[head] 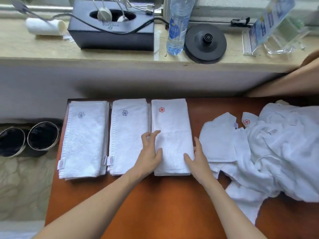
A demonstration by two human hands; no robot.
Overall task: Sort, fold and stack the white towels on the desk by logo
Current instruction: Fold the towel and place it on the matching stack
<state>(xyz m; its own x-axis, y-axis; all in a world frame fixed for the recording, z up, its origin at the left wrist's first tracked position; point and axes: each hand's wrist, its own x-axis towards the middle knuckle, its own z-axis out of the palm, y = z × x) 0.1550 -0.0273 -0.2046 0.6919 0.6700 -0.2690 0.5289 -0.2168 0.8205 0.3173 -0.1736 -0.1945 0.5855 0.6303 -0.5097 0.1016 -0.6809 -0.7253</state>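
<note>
On the orange-brown wooden desk [164, 204], three folded stacks of white terry towels lie side by side along the far edge. The left stack with a pale grey flower logo [82, 144] and the middle stack with a dark blue flower logo [127, 135] lie just beside each other. The right stack with a red flower logo [172, 121] touches the middle one and sits between both hands. The left hand [148, 157] rests at this stack's near left edge, thumb lying flat on the cloth and fingers [151, 135] loosely spread, slightly bent and lifted above the towel. The right hand [198, 163] lies against the stack's right edge, thumb laid on top and fingers nearly straight and close together along the side; their tips are partly hidden. To the right sprawls a loose heap of unfolded white towels [276, 152], one showing a red logo. Behind, a pale stone ledge [34, 49] carries a dark tissue box [110, 37], a clear water bottle [177, 26] and a black round kettle base [205, 44].
</note>
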